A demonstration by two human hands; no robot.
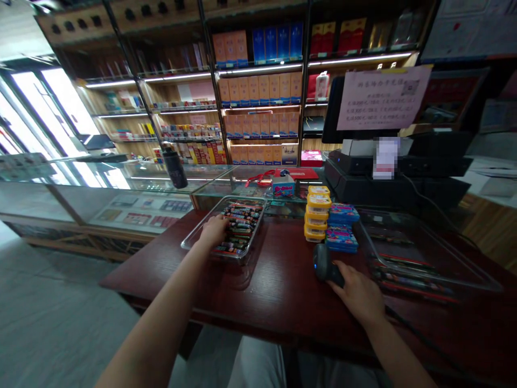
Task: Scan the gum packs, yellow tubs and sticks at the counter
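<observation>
My left hand (pixel 215 229) reaches into a clear plastic tray (pixel 194 235) on the left of the dark red desk. Its fingers curl down onto slim, colourful, pen-like sticks (pixel 242 221) lying in the tray; what they pinch, if anything, is hidden. A black barcode scanner (pixel 323 263) is gripped in my right hand (pixel 359 291), low over the desk, with a small blue light on its head. Just beyond the scanner stand a stack of yellow-lidded tubs (pixel 318 214) and, touching its right side, stacks of blue packets (pixel 341 237).
At right lies another clear tray (pixel 464 264) with more slim sticks (pixel 412 280) by its near side. A cable (pixel 412 328) trails from the scanner. A monitor with a pink notice (pixel 382 99) stands behind. Glass counters (pixel 133 186), a black bottle (pixel 175 168) and a small box (pixel 283 188) are farther back.
</observation>
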